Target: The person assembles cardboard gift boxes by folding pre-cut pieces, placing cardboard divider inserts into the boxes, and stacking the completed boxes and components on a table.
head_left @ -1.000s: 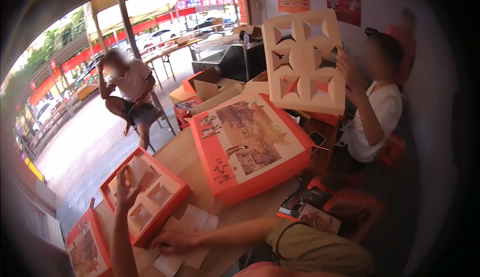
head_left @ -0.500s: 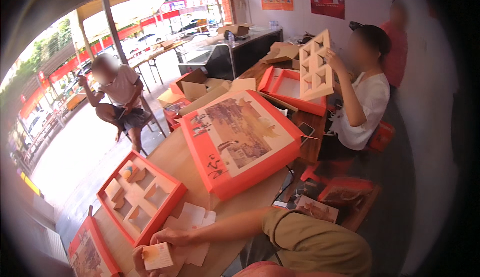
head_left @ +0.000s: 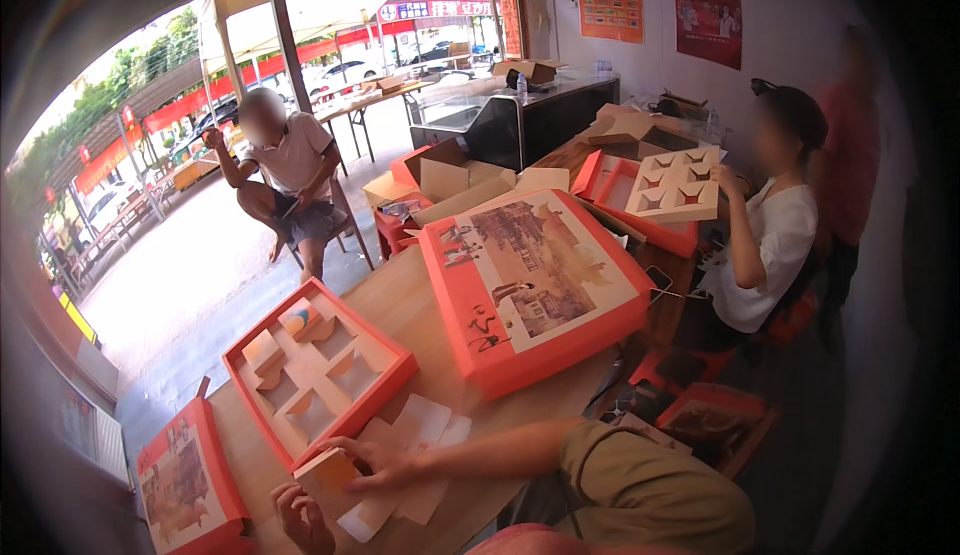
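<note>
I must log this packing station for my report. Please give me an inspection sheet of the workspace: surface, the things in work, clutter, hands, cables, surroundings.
Surface: wooden table, mostly covered by boxes.
Job's things: small tan carton held at the near edge; open red box with a cardboard divider insert, one small pack in a far cell.
Clutter: flat white card pieces; large closed red box; red lid at the left edge.
Hands: left hand under the carton, right hand on its side.
Cables: nothing seen.
Surroundings: seated person holding a divider insert at the right; another person sitting near the open front; street outside.
</note>
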### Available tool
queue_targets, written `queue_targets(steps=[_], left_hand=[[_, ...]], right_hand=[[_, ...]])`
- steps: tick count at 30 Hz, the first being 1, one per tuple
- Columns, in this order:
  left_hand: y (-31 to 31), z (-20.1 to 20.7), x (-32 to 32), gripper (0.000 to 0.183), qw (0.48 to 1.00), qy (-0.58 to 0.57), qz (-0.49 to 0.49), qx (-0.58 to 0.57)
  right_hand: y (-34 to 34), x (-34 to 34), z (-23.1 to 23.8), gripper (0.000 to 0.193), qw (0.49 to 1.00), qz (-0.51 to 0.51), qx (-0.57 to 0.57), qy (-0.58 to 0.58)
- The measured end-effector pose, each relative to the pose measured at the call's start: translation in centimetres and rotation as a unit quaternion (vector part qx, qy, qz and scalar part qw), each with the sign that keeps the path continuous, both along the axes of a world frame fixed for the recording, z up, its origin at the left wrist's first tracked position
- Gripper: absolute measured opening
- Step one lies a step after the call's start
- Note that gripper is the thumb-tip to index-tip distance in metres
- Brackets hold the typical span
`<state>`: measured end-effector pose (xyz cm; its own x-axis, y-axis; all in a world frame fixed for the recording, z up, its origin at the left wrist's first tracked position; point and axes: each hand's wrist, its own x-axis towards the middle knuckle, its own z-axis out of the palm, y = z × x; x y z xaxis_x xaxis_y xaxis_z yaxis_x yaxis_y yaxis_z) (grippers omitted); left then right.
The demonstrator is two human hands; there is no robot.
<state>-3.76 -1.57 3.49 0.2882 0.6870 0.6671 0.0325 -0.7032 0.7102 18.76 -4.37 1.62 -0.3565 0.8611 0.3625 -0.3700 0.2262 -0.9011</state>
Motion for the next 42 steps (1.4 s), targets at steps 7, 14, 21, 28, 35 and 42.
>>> queue_targets(steps=[7,14,21,28,35,42], left_hand=[[0.6,-1.2,-0.9,0.051,0.991,0.009,-0.037,-0.127],[1.3,-1.6,-1.2,0.065,0.981,-0.022,-0.094,-0.166],[1.3,-1.9,-1.1,0.071,0.965,-0.046,-0.128,-0.224],[0.9,-1.4,-1.9,0.076,0.971,-0.073,-0.069,-0.215],[1.3,-2.7,-1.1,0.061,0.978,0.005,-0.109,-0.178],[0.9,-1.7,-2.0,0.056,0.962,-0.021,-0.108,-0.252]], right_hand=[[-0.4,0.5,1.1,0.077,0.999,-0.028,-0.025,-0.023],[0.1,0.4,0.5,0.087,1.0,-0.014,-0.015,-0.004],[0.3,0.3,-0.2,0.094,0.998,-0.019,0.011,-0.056],[0.3,0.4,0.6,0.076,0.995,0.008,-0.042,-0.092],[0.6,0.6,-1.1,0.061,0.996,-0.044,-0.005,-0.073],[1.0,-0.1,-1.4,0.057,0.985,-0.066,0.081,-0.139]])
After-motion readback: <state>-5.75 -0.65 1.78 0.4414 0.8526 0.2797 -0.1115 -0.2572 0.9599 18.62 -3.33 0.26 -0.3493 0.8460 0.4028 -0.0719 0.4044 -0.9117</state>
